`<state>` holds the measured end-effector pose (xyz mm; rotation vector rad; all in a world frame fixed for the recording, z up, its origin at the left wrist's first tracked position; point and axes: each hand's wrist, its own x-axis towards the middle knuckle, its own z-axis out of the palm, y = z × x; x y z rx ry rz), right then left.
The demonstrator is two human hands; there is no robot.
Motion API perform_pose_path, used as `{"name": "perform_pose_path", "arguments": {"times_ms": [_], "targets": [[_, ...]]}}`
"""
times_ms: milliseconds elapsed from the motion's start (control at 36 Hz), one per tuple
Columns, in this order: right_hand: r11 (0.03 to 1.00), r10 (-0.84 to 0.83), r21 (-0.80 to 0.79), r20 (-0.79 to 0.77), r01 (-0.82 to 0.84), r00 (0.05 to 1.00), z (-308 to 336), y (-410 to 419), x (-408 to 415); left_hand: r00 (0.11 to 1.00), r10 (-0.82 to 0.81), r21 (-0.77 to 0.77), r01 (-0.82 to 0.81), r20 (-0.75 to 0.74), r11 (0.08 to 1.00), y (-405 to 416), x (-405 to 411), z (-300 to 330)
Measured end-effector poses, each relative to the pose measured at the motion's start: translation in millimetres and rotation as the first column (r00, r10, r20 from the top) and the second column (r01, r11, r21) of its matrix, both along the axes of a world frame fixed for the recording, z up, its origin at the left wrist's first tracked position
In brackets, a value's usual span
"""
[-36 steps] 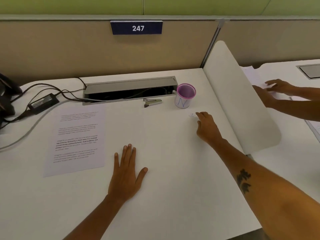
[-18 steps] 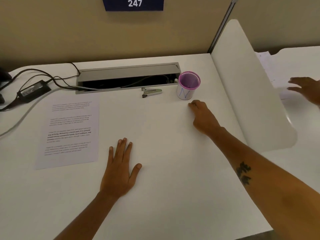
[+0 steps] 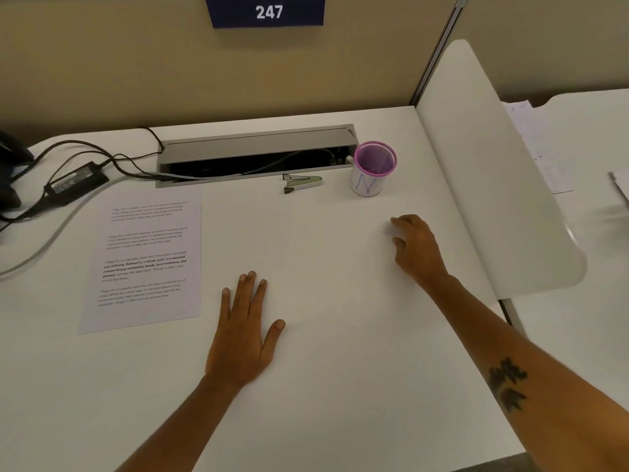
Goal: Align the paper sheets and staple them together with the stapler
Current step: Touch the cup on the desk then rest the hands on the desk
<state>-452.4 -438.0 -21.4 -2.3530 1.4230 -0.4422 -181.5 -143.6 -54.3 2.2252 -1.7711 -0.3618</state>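
On the white desk (image 3: 340,386), left hand (image 3: 243,338) lies flat and open, right hand (image 3: 413,248) curls loosely, holding nothing. Paper sheet (image 3: 146,264) lies far left, lengthwise. Stapler (image 3: 301,183) lies crosswise by the cable tray (image 3: 255,144), plenty of bare room between.

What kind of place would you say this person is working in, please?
Most likely an office cubicle: a white desk walled by a tan partition carrying a number plate reading 247, a cable tray set into the desktop, and a stapler near a printed sheet.
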Motion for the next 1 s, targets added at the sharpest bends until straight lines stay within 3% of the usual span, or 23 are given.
{"name": "perform_pose_path", "arguments": {"times_ms": [333, 389, 556, 750, 806, 944, 1000], "targets": [[0.991, -0.130, 0.005, 0.096, 0.130, 0.987, 8.8, -14.9, 21.8, 1.000, 0.003, 0.018, -0.003, 0.005, 1.000, -0.7, 1.4, -2.1], [0.988, -0.153, 0.025, 0.055, 0.152, 0.987, 10.1, -22.6, 20.6, 1.000, 0.005, 0.013, -0.005, 0.003, 1.000, -0.7, 0.8, -2.5], [0.997, 0.013, 0.084, -0.146, -0.001, 0.989, 9.2, -26.0, 15.3, 1.000, 0.003, 0.011, -0.003, 0.004, 1.000, -0.8, 0.7, -3.3], [0.992, 0.127, -0.005, -0.152, -0.129, 0.980, 1.4, 6.3, 15.9, 1.000, 0.000, 0.007, 0.000, 0.006, 1.000, -0.9, 0.8, -2.4], [0.996, 0.092, 0.011, -0.109, -0.091, 0.990, 2.0, 10.0, 13.6, 1.000, -0.002, 0.005, 0.002, 0.015, 1.000, -0.9, 0.7, -2.0], [0.981, -0.193, -0.009, 0.025, 0.193, 0.981, -3.2, 11.9, 5.8, 1.000, -0.003, 0.017, 0.003, 0.017, 1.000, -0.2, 0.5, -1.7], [0.977, -0.214, 0.005, 0.044, 0.214, 0.976, -4.9, 16.1, 10.0, 1.000, -0.002, 0.023, 0.002, 0.021, 1.000, -0.6, 0.7, -1.5]]}}
